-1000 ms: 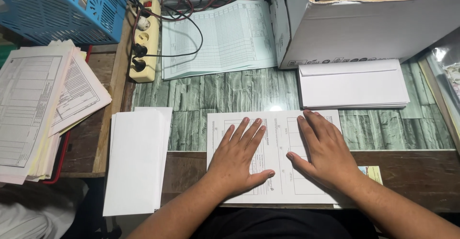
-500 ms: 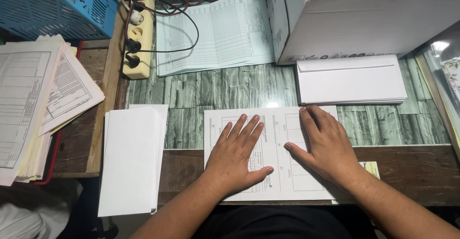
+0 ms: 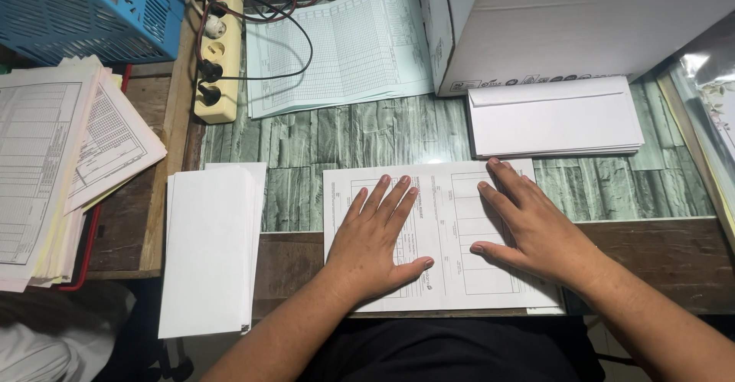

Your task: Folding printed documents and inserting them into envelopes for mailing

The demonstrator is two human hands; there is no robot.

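A white printed form [image 3: 448, 221] lies flat at the front edge of the desk. My left hand [image 3: 379, 236] rests palm down on its left half, fingers spread and pointing away from me. On the form's right half my right hand [image 3: 532, 225] also lies flat, fingertips near the top right corner. Neither hand grips anything. A stack of white envelopes [image 3: 555, 115] sits just beyond the form on the right. A second stack of white envelopes [image 3: 210, 248] lies lengthwise to the left of the form.
A white cardboard box [image 3: 566, 26] stands at the back right. A pale green ruled sheet [image 3: 337, 49] lies at the back centre beside a cream power strip [image 3: 217, 60] with plugged cables. A blue plastic basket [image 3: 84, 11] and a pile of printed papers [image 3: 57, 160] fill the left.
My right hand has slid slightly right and outward across the form, its wrist turning. The view has shifted a little downward. My left hand stays pressed in place.
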